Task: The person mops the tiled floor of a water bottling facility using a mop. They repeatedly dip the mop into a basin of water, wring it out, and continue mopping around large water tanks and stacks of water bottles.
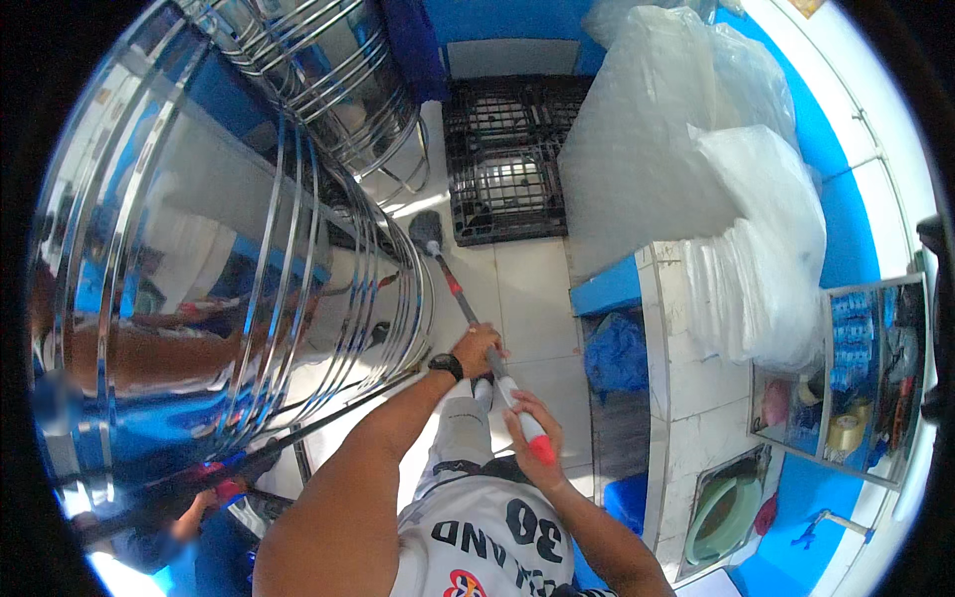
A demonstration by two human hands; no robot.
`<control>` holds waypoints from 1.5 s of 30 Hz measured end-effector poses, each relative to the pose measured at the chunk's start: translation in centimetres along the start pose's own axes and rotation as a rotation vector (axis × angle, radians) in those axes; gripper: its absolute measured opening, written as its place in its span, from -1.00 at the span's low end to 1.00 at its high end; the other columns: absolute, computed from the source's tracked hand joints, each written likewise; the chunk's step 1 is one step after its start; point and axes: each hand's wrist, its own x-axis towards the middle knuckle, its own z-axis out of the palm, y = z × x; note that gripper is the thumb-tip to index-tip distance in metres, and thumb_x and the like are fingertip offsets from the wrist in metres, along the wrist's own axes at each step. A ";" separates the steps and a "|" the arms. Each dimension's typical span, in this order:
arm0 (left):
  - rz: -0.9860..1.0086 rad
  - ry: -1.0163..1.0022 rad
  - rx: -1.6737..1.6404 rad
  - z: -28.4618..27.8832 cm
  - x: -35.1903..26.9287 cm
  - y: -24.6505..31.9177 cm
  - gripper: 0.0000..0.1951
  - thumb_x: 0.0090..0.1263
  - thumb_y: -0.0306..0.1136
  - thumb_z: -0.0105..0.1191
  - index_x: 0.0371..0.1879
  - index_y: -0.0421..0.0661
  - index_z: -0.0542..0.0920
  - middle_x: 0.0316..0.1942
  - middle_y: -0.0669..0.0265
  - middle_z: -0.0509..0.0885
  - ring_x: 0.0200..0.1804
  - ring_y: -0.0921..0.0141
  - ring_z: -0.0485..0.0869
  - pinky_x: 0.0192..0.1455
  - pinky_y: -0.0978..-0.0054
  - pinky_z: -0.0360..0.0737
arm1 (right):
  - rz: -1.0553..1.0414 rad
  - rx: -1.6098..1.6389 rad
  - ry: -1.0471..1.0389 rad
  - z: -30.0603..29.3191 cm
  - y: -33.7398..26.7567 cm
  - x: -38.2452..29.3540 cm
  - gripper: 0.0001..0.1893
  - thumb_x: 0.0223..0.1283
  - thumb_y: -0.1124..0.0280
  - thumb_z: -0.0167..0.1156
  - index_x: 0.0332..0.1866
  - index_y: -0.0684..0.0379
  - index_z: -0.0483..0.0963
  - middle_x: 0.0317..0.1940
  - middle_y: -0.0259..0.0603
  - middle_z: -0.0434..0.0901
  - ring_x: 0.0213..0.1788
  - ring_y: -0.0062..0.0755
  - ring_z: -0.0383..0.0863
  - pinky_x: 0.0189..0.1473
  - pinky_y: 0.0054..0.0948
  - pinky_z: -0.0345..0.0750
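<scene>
A floor mop with a grey pole [467, 308] slants across the tiled floor in front of me. Its dark grey head [427, 227] rests on the tiles between the shiny steel tank and a black plastic pallet [510, 183]. My left hand [477, 351], with a black watch at the wrist, grips the middle of the pole. Lower down, my right hand [536, 436] is wrapped around the white upper end of the handle, just above its red tip [542, 449].
Large polished steel tanks [224, 224] with metal bands stand close on my left. Stacked clear plastic sheeting [671, 149] covers the tiled counter [705, 403] at right. A basin [724, 522] sits in the counter's sink. Another person [201, 515] is at lower left.
</scene>
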 end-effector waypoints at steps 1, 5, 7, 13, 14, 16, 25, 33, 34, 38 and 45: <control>0.039 0.032 -0.016 1.8 -0.8 2.5 -0.72 0.26 -0.26 0.45 -0.26 -0.04 0.58 -0.16 0.19 0.67 0.04 0.07 0.63 0.24 0.02 0.44 | 0.002 -0.054 0.002 -2.0 -0.6 -1.8 -0.82 0.26 0.59 0.41 -0.08 0.23 0.60 0.16 0.05 0.70 0.25 -0.08 0.69 0.32 -0.20 0.55; 0.061 0.143 -0.246 9.3 -1.6 13.0 -0.79 0.21 -0.34 0.43 -0.33 -0.03 0.62 -0.25 0.20 0.63 -0.05 0.07 0.63 0.17 0.06 0.45 | 0.004 -0.201 0.018 -10.5 -3.6 -8.1 -0.81 0.19 0.58 0.43 -0.12 0.22 0.62 0.10 0.04 0.73 0.25 -0.02 0.70 0.31 -0.12 0.59; 0.093 -0.006 -0.233 12.3 -2.2 17.8 -0.81 0.19 -0.41 0.41 -0.31 -0.02 0.64 -0.24 0.19 0.65 -0.03 0.05 0.63 0.20 0.06 0.46 | 0.008 -0.249 0.013 -15.1 -5.9 -11.7 -0.82 0.17 0.57 0.44 -0.15 0.22 0.62 0.08 0.03 0.74 0.25 0.00 0.70 0.31 -0.12 0.58; 0.303 -0.576 -0.144 18.6 -3.4 30.3 -0.79 0.18 -0.34 0.30 -0.20 -0.02 0.72 -0.22 0.10 0.76 -0.02 0.01 0.72 0.10 0.02 0.62 | 0.020 -0.285 0.030 -23.6 -11.6 -21.6 -0.91 0.18 0.55 0.36 -0.22 0.25 0.64 -0.07 0.02 0.77 0.21 0.00 0.73 0.34 -0.06 0.55; 0.316 -0.704 -0.079 19.0 -3.5 31.9 -0.77 0.18 -0.31 0.29 -0.19 -0.03 0.74 -0.22 0.08 0.78 -0.03 0.01 0.74 0.07 0.02 0.65 | 0.007 -0.282 0.013 -24.3 -11.9 -23.0 -0.92 0.20 0.52 0.35 -0.23 0.24 0.63 -0.11 0.02 0.78 0.18 0.02 0.74 0.35 -0.03 0.55; 0.404 -0.736 -0.135 19.7 -4.2 34.6 -0.77 0.18 -0.27 0.25 -0.20 -0.03 0.75 -0.25 0.08 0.78 -0.07 0.02 0.77 0.01 0.01 0.67 | -0.012 -0.218 0.092 -24.7 -11.6 -25.7 -0.92 0.23 0.48 0.35 -0.26 0.23 0.60 -0.19 0.02 0.78 0.13 0.05 0.76 0.36 0.06 0.53; 0.403 -0.865 0.035 21.4 -4.0 31.7 -0.74 0.08 -0.29 0.28 -0.24 -0.04 0.79 -0.29 0.05 0.80 -0.09 -0.02 0.78 0.02 0.00 0.71 | -0.123 0.069 0.397 -20.8 -3.7 -28.9 -0.88 0.27 0.47 0.36 -0.31 0.19 0.53 -0.27 -0.01 0.75 0.07 0.10 0.76 0.39 0.23 0.47; 0.166 -0.681 0.304 13.9 7.8 14.6 -0.67 0.13 -0.26 0.33 -0.09 -0.02 0.73 -0.08 0.09 0.77 0.07 0.00 0.74 0.13 0.02 0.68 | -0.044 0.059 0.334 -14.2 4.5 -10.9 -0.94 0.38 0.57 0.29 -0.23 0.27 0.56 -0.02 -0.03 0.75 0.21 -0.17 0.71 0.26 -0.22 0.59; 0.088 -0.716 0.381 12.6 9.7 13.3 -0.68 0.15 -0.26 0.32 -0.10 -0.02 0.73 -0.08 0.08 0.77 0.07 0.01 0.73 0.14 0.04 0.68 | -0.101 0.113 0.342 -13.3 4.8 -8.2 -0.95 0.40 0.57 0.28 -0.21 0.29 0.56 -0.03 -0.03 0.75 0.20 -0.19 0.71 0.23 -0.25 0.60; 0.031 -0.691 0.300 9.7 13.6 11.1 -0.70 0.18 -0.27 0.30 -0.11 -0.03 0.72 -0.09 0.06 0.75 0.07 0.00 0.72 0.17 0.06 0.66 | -0.130 0.114 0.342 -12.8 4.6 -3.0 -0.94 0.39 0.61 0.29 -0.19 0.28 0.54 0.00 -0.01 0.74 0.12 -0.22 0.73 0.21 -0.28 0.59; 0.073 -0.499 0.140 15.3 7.5 12.8 -0.72 0.11 -0.28 0.36 -0.17 0.03 0.70 -0.16 0.15 0.74 0.04 0.03 0.70 0.13 0.05 0.63 | -0.023 0.080 0.360 -14.7 3.7 -10.5 -0.94 0.40 0.60 0.27 -0.24 0.29 0.56 0.01 0.01 0.76 0.13 -0.18 0.74 0.22 -0.26 0.60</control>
